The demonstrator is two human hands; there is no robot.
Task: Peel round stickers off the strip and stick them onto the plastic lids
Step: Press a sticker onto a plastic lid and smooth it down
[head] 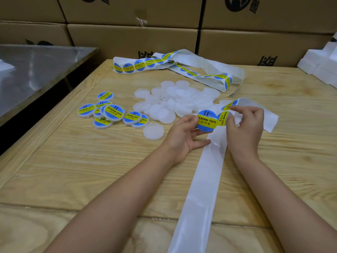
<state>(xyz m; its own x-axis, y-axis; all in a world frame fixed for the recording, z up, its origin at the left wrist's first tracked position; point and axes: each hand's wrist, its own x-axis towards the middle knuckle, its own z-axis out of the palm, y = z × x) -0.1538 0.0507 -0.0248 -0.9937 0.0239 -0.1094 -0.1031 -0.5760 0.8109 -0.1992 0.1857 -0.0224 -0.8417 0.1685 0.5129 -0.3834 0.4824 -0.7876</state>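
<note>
My left hand (184,136) holds a lid with a blue and yellow round sticker (207,121) on it, thumb at its left edge. My right hand (244,125) pinches the sticker strip (225,116) just to the right of that lid, where another sticker curls off the backing. A pile of bare white plastic lids (173,101) lies behind my hands. One bare lid (153,131) sits alone near my left hand. Several labelled lids (113,112) are heaped at the left. The bare backing (200,189) runs toward me.
The strip with stickers (164,63) loops across the far side of the wooden table (73,170). Cardboard boxes (136,37) are stacked behind. A metal table (36,64) stands at the left and white foam blocks (322,63) at the right.
</note>
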